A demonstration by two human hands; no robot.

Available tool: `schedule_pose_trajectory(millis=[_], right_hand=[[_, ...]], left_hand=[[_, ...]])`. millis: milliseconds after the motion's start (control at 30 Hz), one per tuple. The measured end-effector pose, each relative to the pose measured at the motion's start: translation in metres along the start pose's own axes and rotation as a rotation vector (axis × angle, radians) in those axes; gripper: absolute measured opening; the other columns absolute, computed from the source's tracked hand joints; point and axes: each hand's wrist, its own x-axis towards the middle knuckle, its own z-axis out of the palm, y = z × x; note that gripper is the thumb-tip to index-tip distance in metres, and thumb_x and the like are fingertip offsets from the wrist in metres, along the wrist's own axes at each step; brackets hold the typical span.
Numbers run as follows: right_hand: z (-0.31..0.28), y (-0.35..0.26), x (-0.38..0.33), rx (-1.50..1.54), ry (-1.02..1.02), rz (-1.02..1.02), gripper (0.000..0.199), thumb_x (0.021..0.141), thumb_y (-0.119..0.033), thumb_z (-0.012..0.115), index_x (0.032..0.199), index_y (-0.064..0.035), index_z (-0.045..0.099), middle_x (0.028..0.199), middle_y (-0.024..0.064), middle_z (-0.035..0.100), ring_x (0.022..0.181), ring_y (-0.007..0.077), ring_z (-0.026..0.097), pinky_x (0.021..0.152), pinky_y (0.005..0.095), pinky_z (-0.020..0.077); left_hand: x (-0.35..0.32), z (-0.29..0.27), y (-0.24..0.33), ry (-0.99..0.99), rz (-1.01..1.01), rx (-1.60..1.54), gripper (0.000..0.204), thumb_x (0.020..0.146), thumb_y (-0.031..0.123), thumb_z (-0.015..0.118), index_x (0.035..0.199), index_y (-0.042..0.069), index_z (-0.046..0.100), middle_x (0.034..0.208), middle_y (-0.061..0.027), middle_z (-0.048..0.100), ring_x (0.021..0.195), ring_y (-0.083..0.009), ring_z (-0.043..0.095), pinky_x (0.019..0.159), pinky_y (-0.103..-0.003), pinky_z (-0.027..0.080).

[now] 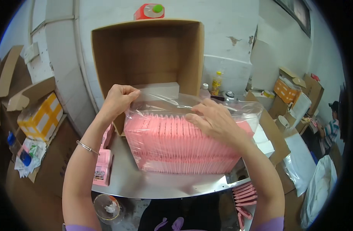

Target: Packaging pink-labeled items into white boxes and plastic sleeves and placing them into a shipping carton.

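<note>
A clear plastic bag (238, 106) wraps a tight row of thin pink packets (176, 142), standing on edge on a metal table. At the bag's upper left corner, my left hand (120, 101) is closed, pinching the film between thumb and fingers. My right hand (217, 119) lies over the bag's top toward the right. Its fingers are loosely bent and the thumb is apart from them, touching the film. Loose film stretches between the two hands. Part of the packets' right side is hidden by my right hand and forearm.
Behind the bag, a large cardboard box (145, 54) faces me with its open side. Pink packages (102, 167) lie at the left of the metal table (165, 186). More pink packets (245, 194) sit low at right. A plastic bin (107, 208) stands below; a person (331, 129) is far right.
</note>
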Motion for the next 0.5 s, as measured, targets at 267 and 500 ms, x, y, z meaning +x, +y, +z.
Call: schedule_pose_trajectory(millis=[267,500], right_hand=[[-0.003,0.007,0.011,0.01,-0.321,0.117,0.082,0.082,-0.066,0.067,0.132,-0.0006,0.061,0.119,0.0255,0.066,0.115,0.0379,0.062,0.099,0.0425,0.0476],[-0.015,0.028,0.011,0.152,-0.482,0.032,0.079,0.076,-0.055,0.079,0.13,0.0006,0.063,0.093,0.0222,0.07,0.089,0.0322,0.068,0.081,0.0412,0.0523]], left_hand=[[0.007,0.014,-0.013,-0.066,-0.099,-0.262,0.026,0.101,0.025,0.054,0.094,0.001,0.06,0.094,-0.0115,0.071,0.081,-0.0175,0.065,0.074,-0.031,0.053],[0.004,0.025,-0.006,-0.14,-0.141,-0.412,0.026,0.105,0.032,0.05,0.099,0.007,0.052,0.103,-0.0146,0.072,0.093,-0.0196,0.066,0.092,-0.035,0.051]])
